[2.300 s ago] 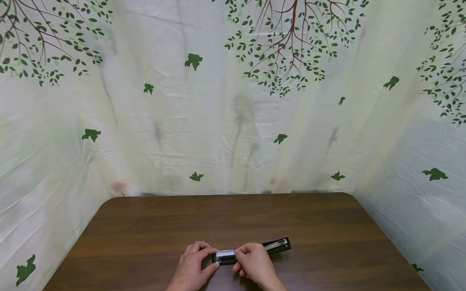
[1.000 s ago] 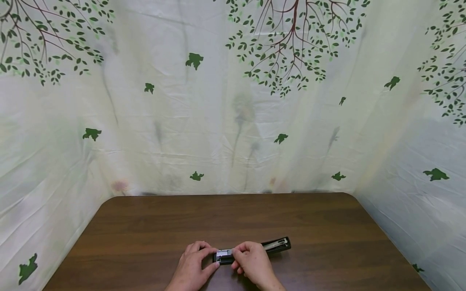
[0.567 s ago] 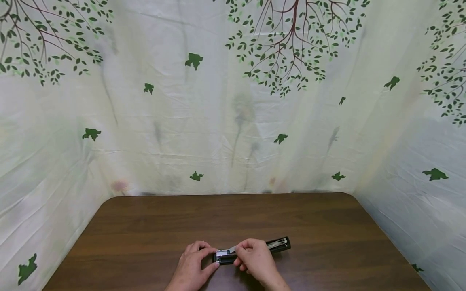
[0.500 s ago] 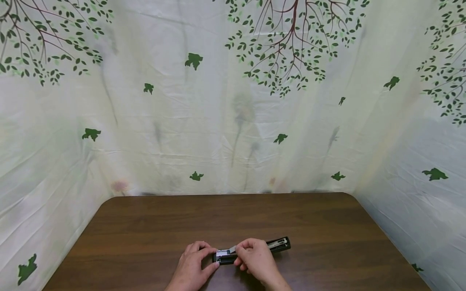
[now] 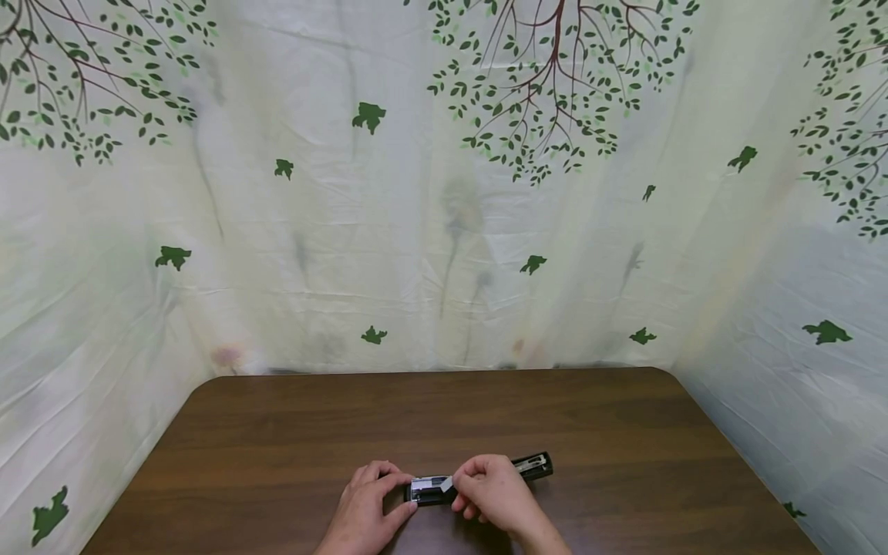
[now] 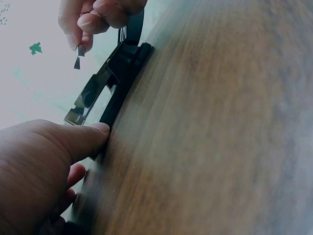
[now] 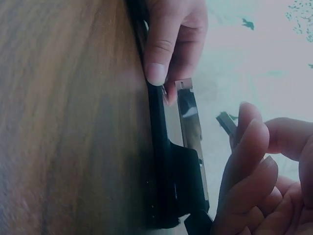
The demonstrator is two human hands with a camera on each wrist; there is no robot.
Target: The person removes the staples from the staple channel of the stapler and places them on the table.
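A black stapler (image 5: 425, 498) lies on the table with its top cover (image 5: 536, 465) swung back to the right, the metal magazine (image 7: 190, 120) exposed. My left hand (image 5: 371, 505) grips its left end, thumb on the near side and fingers on the far side. Between thumb and forefinger my right hand (image 5: 496, 493) pinches a short strip of staples (image 5: 447, 484), tilted above the magazine. In the left wrist view a gap shows between the staple strip (image 6: 77, 63) and the stapler (image 6: 120, 73). The right hand hides the stapler's hinge part in the head view.
The brown wooden table (image 5: 291, 424) has rounded far corners. Behind it and along both sides hangs a pale curtain (image 5: 416, 231) printed with leaves and branches.
My right hand has shifted a little to the right and lifted the staple strip off the magazine, so the strip now shows at its fingertips. The left hand keeps its place on the stapler.
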